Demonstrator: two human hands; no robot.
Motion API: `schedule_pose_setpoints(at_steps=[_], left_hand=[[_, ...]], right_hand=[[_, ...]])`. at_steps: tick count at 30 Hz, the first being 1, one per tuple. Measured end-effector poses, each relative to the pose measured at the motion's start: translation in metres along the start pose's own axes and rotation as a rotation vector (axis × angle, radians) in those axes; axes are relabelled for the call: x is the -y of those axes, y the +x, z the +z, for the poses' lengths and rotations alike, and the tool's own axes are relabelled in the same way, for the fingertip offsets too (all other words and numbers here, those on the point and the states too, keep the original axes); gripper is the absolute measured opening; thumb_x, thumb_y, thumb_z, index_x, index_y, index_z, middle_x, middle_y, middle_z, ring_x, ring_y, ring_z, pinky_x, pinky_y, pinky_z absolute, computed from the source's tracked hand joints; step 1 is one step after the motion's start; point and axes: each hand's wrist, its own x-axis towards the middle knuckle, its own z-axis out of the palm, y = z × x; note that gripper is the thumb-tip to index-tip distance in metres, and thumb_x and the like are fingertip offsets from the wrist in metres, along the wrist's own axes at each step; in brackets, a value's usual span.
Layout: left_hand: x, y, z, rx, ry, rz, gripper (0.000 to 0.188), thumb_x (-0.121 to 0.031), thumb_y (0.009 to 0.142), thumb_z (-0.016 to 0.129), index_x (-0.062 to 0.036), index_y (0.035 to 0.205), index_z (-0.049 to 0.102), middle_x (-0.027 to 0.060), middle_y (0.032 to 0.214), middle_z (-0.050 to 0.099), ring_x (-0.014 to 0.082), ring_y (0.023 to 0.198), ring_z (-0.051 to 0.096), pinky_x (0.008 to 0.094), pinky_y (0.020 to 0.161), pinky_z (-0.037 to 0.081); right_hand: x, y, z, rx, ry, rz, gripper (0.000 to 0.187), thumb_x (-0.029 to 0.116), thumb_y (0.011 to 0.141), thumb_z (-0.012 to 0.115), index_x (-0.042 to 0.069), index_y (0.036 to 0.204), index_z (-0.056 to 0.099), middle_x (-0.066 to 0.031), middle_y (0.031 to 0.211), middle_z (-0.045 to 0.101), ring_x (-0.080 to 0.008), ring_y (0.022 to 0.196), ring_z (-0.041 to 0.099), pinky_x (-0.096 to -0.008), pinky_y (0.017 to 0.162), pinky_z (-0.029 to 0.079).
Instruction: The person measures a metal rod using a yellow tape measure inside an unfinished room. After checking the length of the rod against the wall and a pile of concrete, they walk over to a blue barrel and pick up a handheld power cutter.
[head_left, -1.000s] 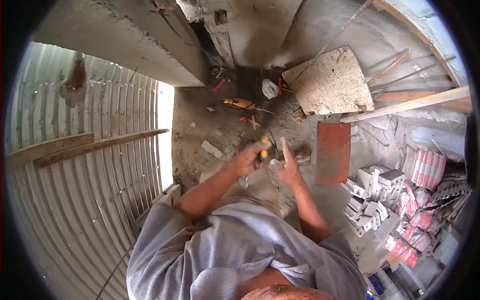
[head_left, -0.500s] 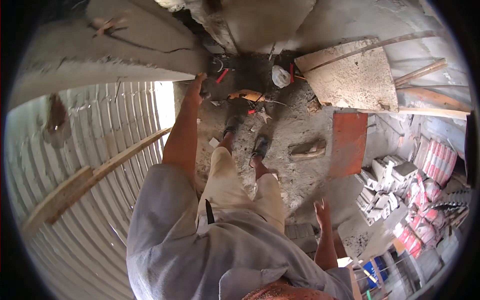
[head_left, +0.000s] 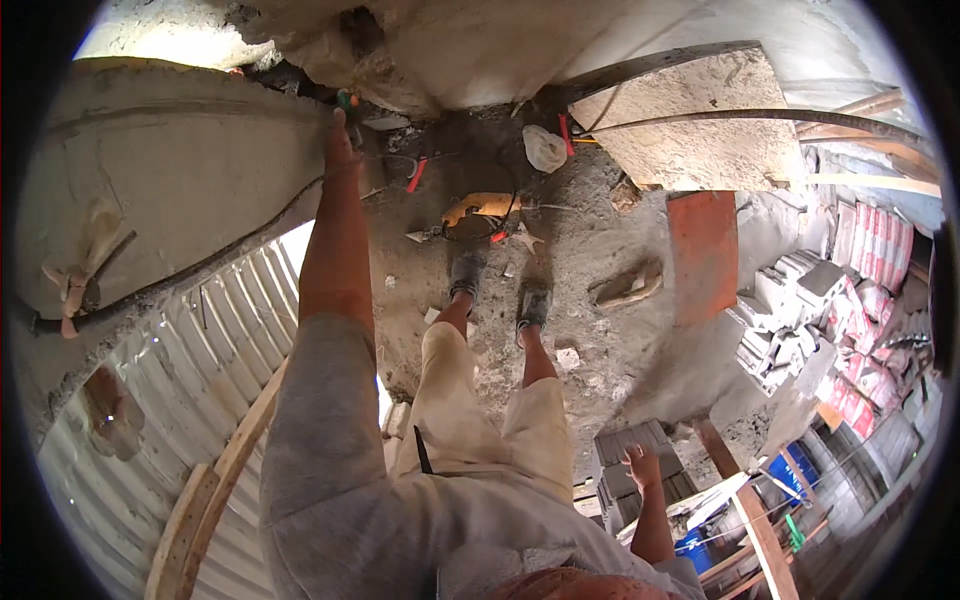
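Observation:
My left arm stretches forward along the grey concrete wall [head_left: 190,150], and my left hand [head_left: 341,145] is at the end of that wall. Just beyond the fingertips shows a small green and orange thing [head_left: 347,99]. The fingers are mostly hidden, so their grip does not show. Low on the right, my right hand [head_left: 641,466] hangs in the air with its fingers apart, holding nothing. Below it in the picture's depth are stacked grey blocks [head_left: 625,445]. On the ground ahead of my feet lies a yellow power drill [head_left: 482,206] with a long bit.
Near the drill lie a red-handled tool [head_left: 417,175] and a white plastic bag [head_left: 545,148]. A rough board [head_left: 690,120] leans at the far right, by a rusty red panel [head_left: 703,255]. Corrugated sheeting [head_left: 200,390] runs along my left. Broken blocks [head_left: 790,310] are piled right.
The view has turned and shifted. My left hand has moved farther forward along the concrete wall. My right hand is now lower, over the stacked blocks, with its fingers more spread.

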Motion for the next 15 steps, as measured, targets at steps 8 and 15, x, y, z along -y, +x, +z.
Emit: schedule_pose_setpoints(at_steps=[8,15], left_hand=[[0.125,-0.104,-0.098,0.127,0.388,0.043,0.067,-0.039,0.087,0.063,-0.0049,0.141,0.041,0.0149,0.137,0.048,0.0293,0.121,0.051,0.0452,0.098,0.043],[0.214,-0.414,0.008,0.476,0.226,-0.694,0.07,-0.063,0.09,0.051,-0.0093,0.133,0.049,0.0153,0.122,0.056,0.0334,0.109,0.053,0.0497,0.094,0.044]], right_hand=[[0.073,-0.053,0.025,-0.133,-0.402,-0.443,0.056,0.036,0.092,0.058,0.004,0.137,0.048,-0.0189,0.121,0.063,-0.0315,0.11,0.063,-0.0413,0.09,0.05],[0.215,-0.131,0.048,-0.217,-0.078,-1.25,0.062,0.036,0.087,0.064,0.012,0.141,0.045,-0.0223,0.146,0.038,-0.0363,0.136,0.037,-0.0468,0.111,0.028]])
